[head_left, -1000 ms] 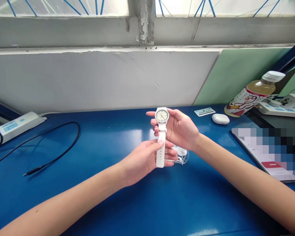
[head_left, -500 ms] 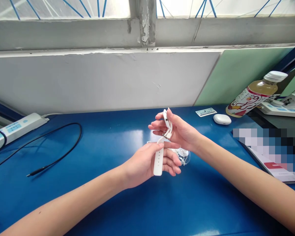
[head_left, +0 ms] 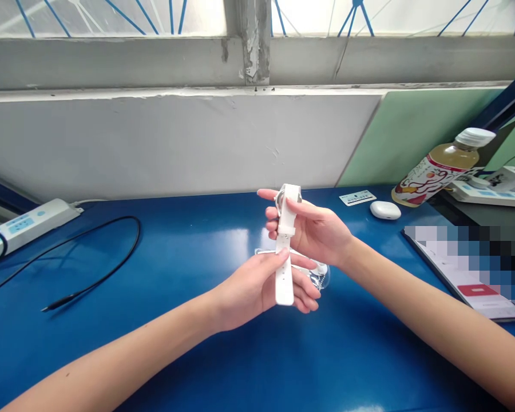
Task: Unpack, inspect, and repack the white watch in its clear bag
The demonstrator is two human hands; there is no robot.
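Observation:
Both hands hold a white wristwatch above the blue table. My left hand pinches the strap's loose end between thumb and index finger, and the holed tip hangs down past the thumb. With its thumb pressed on the upper strap, my right hand grips the watch near its case, which is mostly hidden behind the band. A strap loop and a small metal buckle part show midway along the band. Behind my left fingers lies a clear plastic packet with something white inside, partly covered by the hands.
A black cable and a white power strip lie at the left. On the right are a card, a white earbud case, a drink bottle, a tablet-like flat item and another power strip.
The watch has been turned so the flat of its band now faces me. My right thumb has moved down onto the strap, and the view has shifted slightly.

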